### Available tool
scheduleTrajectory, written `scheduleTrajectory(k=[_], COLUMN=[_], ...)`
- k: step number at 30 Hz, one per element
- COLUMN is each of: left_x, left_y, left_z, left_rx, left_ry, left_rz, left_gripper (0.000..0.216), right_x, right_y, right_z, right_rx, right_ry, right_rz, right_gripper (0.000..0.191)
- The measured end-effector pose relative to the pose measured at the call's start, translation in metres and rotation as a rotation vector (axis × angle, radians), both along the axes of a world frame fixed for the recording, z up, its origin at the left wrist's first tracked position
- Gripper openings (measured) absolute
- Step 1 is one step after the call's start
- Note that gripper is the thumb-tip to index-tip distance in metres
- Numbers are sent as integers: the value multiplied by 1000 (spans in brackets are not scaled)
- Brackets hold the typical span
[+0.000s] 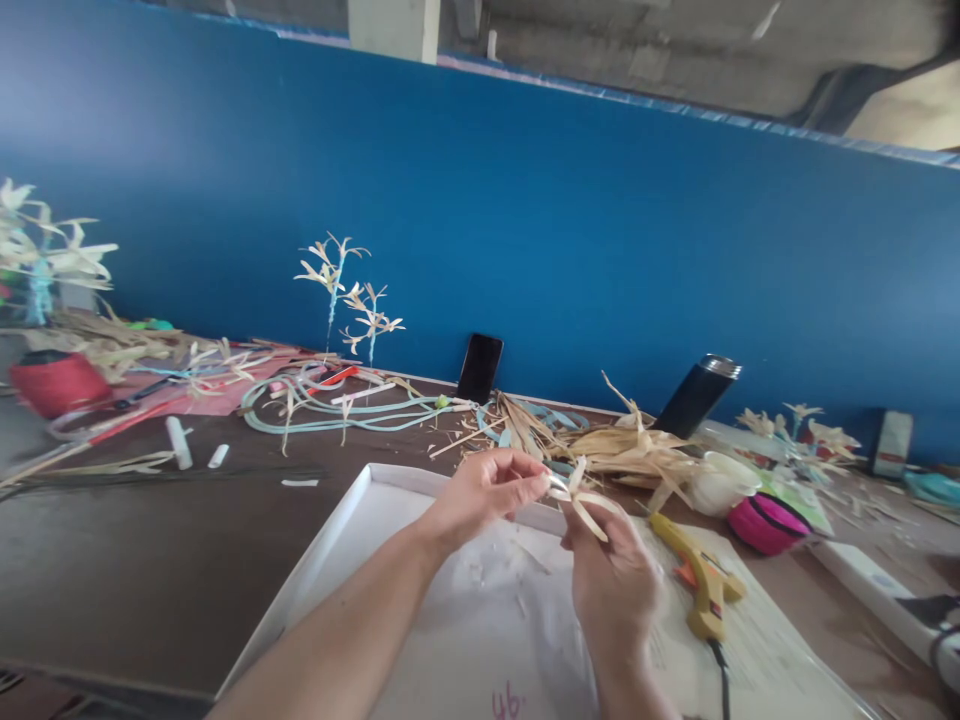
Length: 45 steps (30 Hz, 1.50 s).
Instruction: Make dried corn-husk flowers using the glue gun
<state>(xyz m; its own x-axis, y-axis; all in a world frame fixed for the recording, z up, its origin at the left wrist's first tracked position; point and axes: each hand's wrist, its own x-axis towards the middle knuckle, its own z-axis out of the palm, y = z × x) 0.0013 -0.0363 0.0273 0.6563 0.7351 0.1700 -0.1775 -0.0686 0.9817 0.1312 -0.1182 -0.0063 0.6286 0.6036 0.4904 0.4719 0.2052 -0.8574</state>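
Observation:
Above a white box lid, my two hands meet at a small flower made of pale dried husk strips. My right hand is closed around its base, with narrow petals spreading over the fingers. From the left, my left hand pinches a small whitish piece against the flower; whether that piece is a petal or separate, I cannot tell. To the right of my right hand, a yellow hot glue gun lies on papers.
Dried husks are heaped behind my hands. A phone and a dark flask lean against the blue partition. Finished husk flowers stand at the back left, near coiled pale-blue cord. A pink pouch sits right.

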Motion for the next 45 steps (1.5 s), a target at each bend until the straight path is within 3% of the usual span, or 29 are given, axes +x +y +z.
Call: scheduleTrajectory(k=[5, 10, 13, 15, 18, 26, 31, 37, 41, 45], left_x=[5, 3, 2, 2, 3, 2, 1, 5, 5, 3], left_y=[-1, 0, 3, 7, 15, 43, 50, 59, 67, 79], left_z=[-3, -2, -1, -1, -6, -31, -39, -46, -41, -20], left_rx=[-48, -78, -106, -134, -194, -230, -147, -198, -187, -221], left_ry=[-47, -205, -332, -394, -433, -411, -333, -280, -316, -400], left_rz=[-61, -12, 60, 134, 251, 539, 620, 675, 760, 845], left_gripper=[35, 35, 39, 39, 40, 40, 42, 40, 37, 41], right_x=[-2, 0, -3, -8, -17, -24, -16, -2, -3, -8], right_y=[1, 13, 27, 40, 66, 126, 127, 128, 134, 139], right_z=[6, 23, 48, 62, 70, 32, 8, 0, -11, -20], right_rx=[6, -26, -70, -6, 66, -17, -103, -106, -54, -56], right_ry=[13, 150, 216, 233, 255, 225, 154, 0, -22, -26], right_rz=[-4, -33, -69, -12, 68, 113, 72, 16, 65, 76], right_gripper=[19, 30, 35, 38, 42, 40, 39, 39, 36, 36])
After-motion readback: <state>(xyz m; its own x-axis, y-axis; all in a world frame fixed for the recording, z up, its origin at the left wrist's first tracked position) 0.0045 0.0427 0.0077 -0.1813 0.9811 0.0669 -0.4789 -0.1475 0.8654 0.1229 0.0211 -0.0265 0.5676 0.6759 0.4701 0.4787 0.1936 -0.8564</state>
